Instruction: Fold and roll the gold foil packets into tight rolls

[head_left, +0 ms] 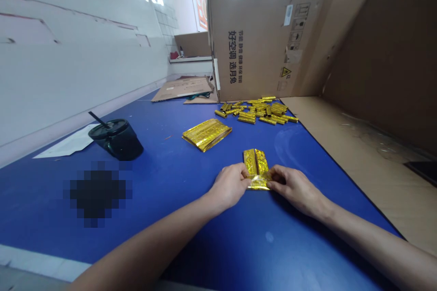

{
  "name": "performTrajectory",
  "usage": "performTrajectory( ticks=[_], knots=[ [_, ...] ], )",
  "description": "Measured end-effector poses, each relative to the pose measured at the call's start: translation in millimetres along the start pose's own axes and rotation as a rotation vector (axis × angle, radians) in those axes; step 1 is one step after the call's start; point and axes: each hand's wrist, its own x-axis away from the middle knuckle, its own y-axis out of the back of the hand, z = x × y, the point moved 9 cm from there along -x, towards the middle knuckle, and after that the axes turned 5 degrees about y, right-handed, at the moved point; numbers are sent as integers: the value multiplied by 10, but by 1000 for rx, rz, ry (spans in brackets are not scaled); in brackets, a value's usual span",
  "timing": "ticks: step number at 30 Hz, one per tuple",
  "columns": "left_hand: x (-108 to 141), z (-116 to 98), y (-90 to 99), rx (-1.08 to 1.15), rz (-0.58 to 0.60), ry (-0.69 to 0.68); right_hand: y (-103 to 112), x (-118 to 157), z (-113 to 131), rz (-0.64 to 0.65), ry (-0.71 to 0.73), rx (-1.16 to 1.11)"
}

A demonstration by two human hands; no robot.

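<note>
My left hand [228, 186] and my right hand [293, 188] pinch a folded piece of gold foil [256, 169] from either side, near the table's middle. The foil lies on the blue table [177, 182], and its lower end is bent up in a crumpled fold. Further up the table sits a flat stack of gold foil sheets [206, 134], out of reach of my fingers. Beyond it lies a loose pile of small folded gold foil sticks [256, 111]. Neither hand touches the stack or the pile.
A dark plastic cup with a lid and straw [116, 140] stands on a white paper sheet [68, 143] at left. A pixelated patch [97, 193] hides part of the table. A tall cardboard panel [259, 41] stands behind the pile, and a tiled wall [85, 54] runs along the left.
</note>
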Motion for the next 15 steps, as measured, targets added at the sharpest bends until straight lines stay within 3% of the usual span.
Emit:
performTrajectory(
  ticks=[15],
  knots=[
    [99, -158, -29, -357, -24, -79, 8, 37, 32, -57, 45, 62]
  ],
)
